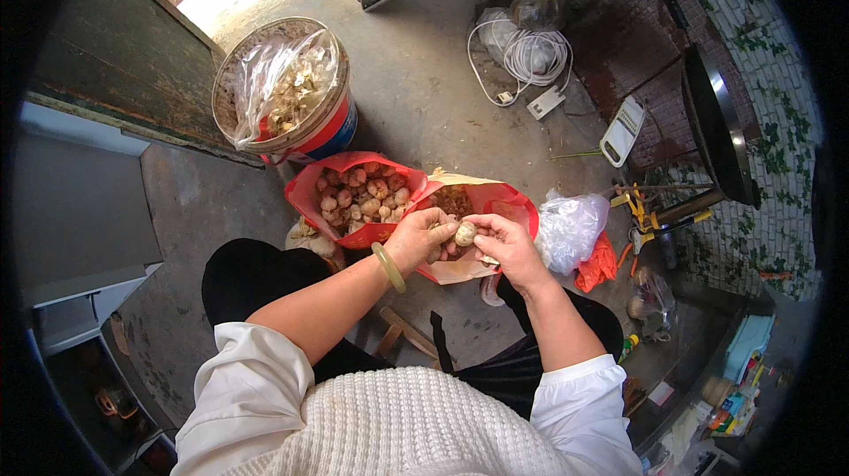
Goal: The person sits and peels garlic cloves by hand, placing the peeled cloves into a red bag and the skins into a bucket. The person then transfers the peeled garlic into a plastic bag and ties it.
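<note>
A pale garlic bulb (465, 233) sits between my two hands, above an open red-edged bag (522, 209). My left hand (419, 237), with a jade-coloured bangle on its wrist, grips the bulb from the left, and its fingers hide part of it. On the other side the fingertips of my right hand (505, 244) pinch it, and a light scrap (489, 260) shows below them. Brown dry skins (452, 197) lie in the bag under my hands. Touching it on the left, a second red bag (304, 192) holds many reddish-brown garlic bulbs (363, 192).
A paint bucket (325, 133) with a plastic bag of dry peelings stands front left. White plastic (574, 227) and an orange bag (596, 262) lie at right, beside yellow-handled tools (640, 217). Farther off are a coiled white cable (534, 55), a grater (623, 131) and a wok (713, 124).
</note>
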The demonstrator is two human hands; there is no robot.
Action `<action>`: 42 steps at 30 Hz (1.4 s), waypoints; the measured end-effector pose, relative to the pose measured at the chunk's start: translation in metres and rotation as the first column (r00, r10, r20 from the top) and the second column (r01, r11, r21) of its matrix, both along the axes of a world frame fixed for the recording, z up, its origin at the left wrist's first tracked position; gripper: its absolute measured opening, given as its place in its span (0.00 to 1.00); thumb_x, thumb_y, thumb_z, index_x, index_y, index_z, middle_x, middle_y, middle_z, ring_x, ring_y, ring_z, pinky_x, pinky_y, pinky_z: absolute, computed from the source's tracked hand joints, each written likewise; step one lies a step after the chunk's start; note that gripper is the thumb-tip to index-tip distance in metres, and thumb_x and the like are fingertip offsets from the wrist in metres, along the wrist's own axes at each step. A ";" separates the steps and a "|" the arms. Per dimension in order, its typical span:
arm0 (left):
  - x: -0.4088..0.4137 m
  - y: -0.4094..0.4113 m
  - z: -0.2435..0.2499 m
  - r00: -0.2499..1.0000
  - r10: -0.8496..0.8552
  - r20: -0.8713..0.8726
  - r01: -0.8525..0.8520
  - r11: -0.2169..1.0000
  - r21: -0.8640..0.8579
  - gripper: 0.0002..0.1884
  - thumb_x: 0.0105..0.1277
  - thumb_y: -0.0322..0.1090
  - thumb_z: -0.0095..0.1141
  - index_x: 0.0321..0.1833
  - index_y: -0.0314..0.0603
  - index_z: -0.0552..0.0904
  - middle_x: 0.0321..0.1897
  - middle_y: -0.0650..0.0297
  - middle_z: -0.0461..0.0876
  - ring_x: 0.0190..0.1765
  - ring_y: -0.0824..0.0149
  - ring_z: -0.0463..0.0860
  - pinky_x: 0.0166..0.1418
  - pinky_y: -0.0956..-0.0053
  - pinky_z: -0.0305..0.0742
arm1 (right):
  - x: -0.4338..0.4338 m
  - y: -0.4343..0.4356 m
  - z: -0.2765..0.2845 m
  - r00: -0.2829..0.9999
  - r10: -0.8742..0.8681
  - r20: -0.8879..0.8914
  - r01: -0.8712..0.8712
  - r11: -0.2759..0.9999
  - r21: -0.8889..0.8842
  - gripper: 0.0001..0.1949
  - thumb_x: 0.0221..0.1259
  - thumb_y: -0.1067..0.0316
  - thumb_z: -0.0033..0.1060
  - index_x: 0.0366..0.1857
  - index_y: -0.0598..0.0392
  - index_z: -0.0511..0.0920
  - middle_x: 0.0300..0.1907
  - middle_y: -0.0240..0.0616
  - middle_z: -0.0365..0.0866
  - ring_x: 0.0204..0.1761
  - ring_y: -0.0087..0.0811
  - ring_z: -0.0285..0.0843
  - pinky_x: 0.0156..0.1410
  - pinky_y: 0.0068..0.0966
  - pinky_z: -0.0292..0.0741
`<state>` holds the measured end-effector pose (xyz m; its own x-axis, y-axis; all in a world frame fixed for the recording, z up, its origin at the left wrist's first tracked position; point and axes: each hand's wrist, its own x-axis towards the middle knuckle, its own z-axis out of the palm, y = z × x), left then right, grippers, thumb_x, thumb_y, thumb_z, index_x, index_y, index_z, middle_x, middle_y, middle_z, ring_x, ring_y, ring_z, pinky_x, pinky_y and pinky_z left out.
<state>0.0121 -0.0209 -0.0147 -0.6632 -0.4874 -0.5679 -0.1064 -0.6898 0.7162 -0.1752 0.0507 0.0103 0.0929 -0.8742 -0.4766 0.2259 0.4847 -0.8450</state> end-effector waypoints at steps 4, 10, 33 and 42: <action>-0.004 0.007 -0.007 0.999 0.031 -0.034 -0.034 0.996 -0.084 0.11 0.74 0.41 0.51 0.40 0.41 0.76 0.27 0.67 0.79 0.29 0.76 0.77 0.29 0.81 0.70 | 0.004 -0.001 -0.001 1.000 0.005 -0.028 -0.005 1.000 -0.002 0.16 0.65 0.70 0.58 0.55 0.62 0.75 0.42 0.31 0.79 0.37 0.17 0.75 0.42 0.16 0.74; -0.002 0.006 -0.002 0.988 -0.155 0.022 0.156 0.958 -0.239 0.16 0.77 0.44 0.44 0.44 0.37 0.77 0.27 0.68 0.76 0.27 0.75 0.75 0.31 0.80 0.71 | 0.005 -0.001 -0.004 0.995 0.059 -0.077 -0.062 0.997 -0.039 0.16 0.68 0.68 0.56 0.56 0.63 0.74 0.44 0.32 0.80 0.43 0.19 0.77 0.47 0.17 0.75; -0.008 0.020 0.006 0.992 0.130 0.003 -0.119 0.921 -0.371 0.16 0.75 0.42 0.46 0.35 0.37 0.75 0.23 0.68 0.73 0.25 0.75 0.72 0.26 0.77 0.69 | 0.037 0.008 -0.009 0.830 -0.076 -0.553 -0.119 0.944 -0.307 0.14 0.72 0.58 0.52 0.46 0.60 0.73 0.29 0.34 0.79 0.25 0.24 0.76 0.29 0.23 0.73; -0.009 0.028 -0.007 0.969 0.178 0.171 -0.018 0.740 -0.672 0.15 0.75 0.40 0.46 0.34 0.35 0.74 0.21 0.60 0.75 0.25 0.69 0.75 0.29 0.72 0.71 | 0.044 0.008 -0.008 0.946 -0.115 -0.304 0.056 0.979 -0.195 0.18 0.76 0.53 0.40 0.37 0.59 0.74 0.25 0.32 0.74 0.21 0.20 0.71 0.24 0.18 0.69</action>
